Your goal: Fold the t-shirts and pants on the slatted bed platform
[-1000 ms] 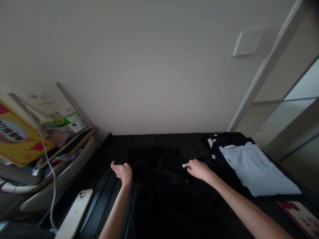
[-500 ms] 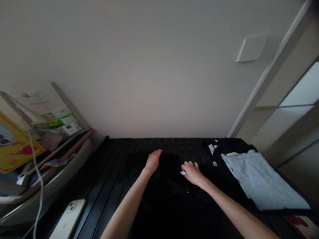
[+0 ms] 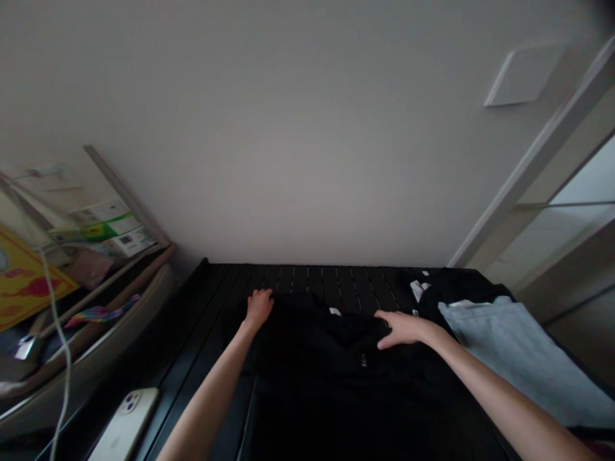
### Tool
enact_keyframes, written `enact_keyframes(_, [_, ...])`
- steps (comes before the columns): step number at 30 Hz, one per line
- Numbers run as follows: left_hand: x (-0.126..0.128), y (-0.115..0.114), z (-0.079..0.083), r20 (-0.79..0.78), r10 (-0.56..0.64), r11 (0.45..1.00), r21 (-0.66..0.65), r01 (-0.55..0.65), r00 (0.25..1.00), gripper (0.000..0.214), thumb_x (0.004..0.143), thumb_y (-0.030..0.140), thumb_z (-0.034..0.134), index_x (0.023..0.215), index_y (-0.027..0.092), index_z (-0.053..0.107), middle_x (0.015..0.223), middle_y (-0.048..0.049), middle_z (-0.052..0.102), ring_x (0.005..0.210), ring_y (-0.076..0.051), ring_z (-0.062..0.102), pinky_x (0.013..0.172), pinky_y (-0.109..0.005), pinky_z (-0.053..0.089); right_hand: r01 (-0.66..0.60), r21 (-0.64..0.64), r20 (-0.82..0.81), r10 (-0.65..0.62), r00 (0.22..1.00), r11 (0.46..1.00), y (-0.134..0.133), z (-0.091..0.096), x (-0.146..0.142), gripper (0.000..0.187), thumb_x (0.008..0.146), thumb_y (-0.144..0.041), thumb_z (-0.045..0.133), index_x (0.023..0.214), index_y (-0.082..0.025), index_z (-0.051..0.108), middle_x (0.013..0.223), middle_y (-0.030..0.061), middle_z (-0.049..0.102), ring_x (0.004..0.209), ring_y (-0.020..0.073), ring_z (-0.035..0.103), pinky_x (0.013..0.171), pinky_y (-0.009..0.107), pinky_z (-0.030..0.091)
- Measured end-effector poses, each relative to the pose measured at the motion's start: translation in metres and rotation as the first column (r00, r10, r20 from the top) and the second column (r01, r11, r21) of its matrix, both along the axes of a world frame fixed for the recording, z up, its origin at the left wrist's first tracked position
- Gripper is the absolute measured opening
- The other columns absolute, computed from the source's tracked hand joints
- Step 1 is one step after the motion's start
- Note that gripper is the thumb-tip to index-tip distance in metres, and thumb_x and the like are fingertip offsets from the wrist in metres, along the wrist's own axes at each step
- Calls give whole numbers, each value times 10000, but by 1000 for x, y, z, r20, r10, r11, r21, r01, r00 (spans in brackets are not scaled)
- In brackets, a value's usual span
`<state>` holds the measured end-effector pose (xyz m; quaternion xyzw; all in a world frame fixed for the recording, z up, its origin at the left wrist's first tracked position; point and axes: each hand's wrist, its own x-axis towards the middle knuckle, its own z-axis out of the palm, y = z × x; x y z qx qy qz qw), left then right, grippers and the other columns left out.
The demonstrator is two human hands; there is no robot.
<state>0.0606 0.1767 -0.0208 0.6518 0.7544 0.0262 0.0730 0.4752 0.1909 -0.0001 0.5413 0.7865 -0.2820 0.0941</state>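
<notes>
A black garment (image 3: 317, 346) lies spread on the black slatted table (image 3: 192, 358); its folds are hard to make out in the dark. At its far left corner my left hand (image 3: 259, 308) has its fingers curled over the cloth, closed on it. My right hand (image 3: 402, 328) rests by the right side of the garment, thumb and fingers apart, open. A small white tag (image 3: 335, 312) shows at the far edge between my hands. A small pale mark (image 3: 364, 360) shows on the cloth, too small to read.
Folded grey cloth (image 3: 519, 346) lies on dark clothing (image 3: 461, 285) at the right. A white phone (image 3: 125, 422) is on the table's left front. Farther left, a bin-like holder (image 3: 110, 333) contains boxes and papers, with a white cable (image 3: 60, 326) hanging before it. A wall stands behind.
My left hand has moved left to the garment's corner. My right hand has moved right and its fingers have spread, away from the white tag. The garment's far edge looks more spread out.
</notes>
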Motion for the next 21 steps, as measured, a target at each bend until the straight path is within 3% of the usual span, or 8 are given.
enact_keyframes(7, [-80, -22, 26, 91, 6, 999, 48, -11, 996, 198, 849, 349, 597, 952, 226, 713, 993, -57, 660, 1025, -251, 557, 872, -353, 438, -6, -13, 111, 7, 994, 1000, 14, 1, 9, 518, 511, -176, 759, 1027, -200, 717, 1016, 67, 722, 890, 245, 683, 734, 286, 495])
enact_keyframes(10, [-91, -21, 37, 131, 10, 991, 129, -27, 991, 162, 833, 333, 620, 874, 218, 727, 915, -34, 648, 946, -199, 592, 883, -295, 441, 32, 123, 106, -45, 993, 992, 31, 14, 12, 408, 630, -144, 682, 1032, -206, 709, 1052, 77, 713, 956, 230, 664, 782, 283, 471])
enact_keyframes(13, [-83, -9, 45, 148, 111, 952, 267, -148, 983, 233, 878, 331, 543, 922, 169, 705, 964, -77, 614, 921, -218, 609, 851, -320, 467, 128, 318, 103, -169, 980, 939, 49, 29, 8, 367, 825, -192, 504, 1168, -171, 633, 1131, 158, 673, 1049, 284, 618, 875, 411, 426])
enact_keyframes(15, [-67, 3, 49, 167, 191, 897, 371, -241, 967, 304, 929, 315, 437, 1058, 145, 653, 1080, -122, 583, 969, -246, 608, 857, -365, 476, 221, 526, 76, -305, 949, 821, 54, 38, -3, 375, 899, -222, 400, 1207, -123, 589, 1114, 215, 661, 1078, 337, 583, 895, 503, 388])
enact_keyframes(17, [-46, 16, 52, 193, 240, 834, 461, -304, 951, 367, 946, 248, 366, 1261, 139, 519, 1260, -164, 507, 1111, -267, 563, 915, -398, 460, 291, 748, -18, -419, 908, 597, 51, 42, -20, 419, 933, -258, 357, 1270, -75, 526, 1195, 263, 608, 1145, 378, 521, 914, 551, 356])
enact_keyframes(18, [-33, 21, 52, 218, 237, 803, 504, -317, 947, 422, 939, 210, 360, 1351, 141, 420, 1357, -179, 439, 1198, -270, 513, 954, -408, 443, 301, 824, -75, -434, 898, 480, 47, 42, -30, 457, 941, -282, 359, 1325, -62, 473, 1287, 279, 544, 1195, 392, 475, 932, 564, 343])
enact_keyframes(19, [-20, 24, 51, 243, 212, 779, 542, -314, 947, 489, 927, 178, 368, 1413, 143, 323, 1435, -188, 363, 1277, -271, 449, 993, -417, 421, 293, 869, -115, -412, 904, 400, 41, 40, -40, 506, 945, -308, 364, 1387, -65, 403, 1391, 279, 451, 1249, 398, 421, 956, 572, 327])
enact_keyframes(21, [7, 24, 43, 263, 99, 773, 587, -241, 960, 576, 902, 139, 388, 1455, 146, 225, 1513, -179, 271, 1374, -269, 330, 1063, -445, 361, 235, 895, -126, -290, 949, 380, 26, 28, -59, 573, 954, -339, 355, 1476, -118, 271, 1539, 223, 241, 1350, 381, 302, 1025, 576, 276])
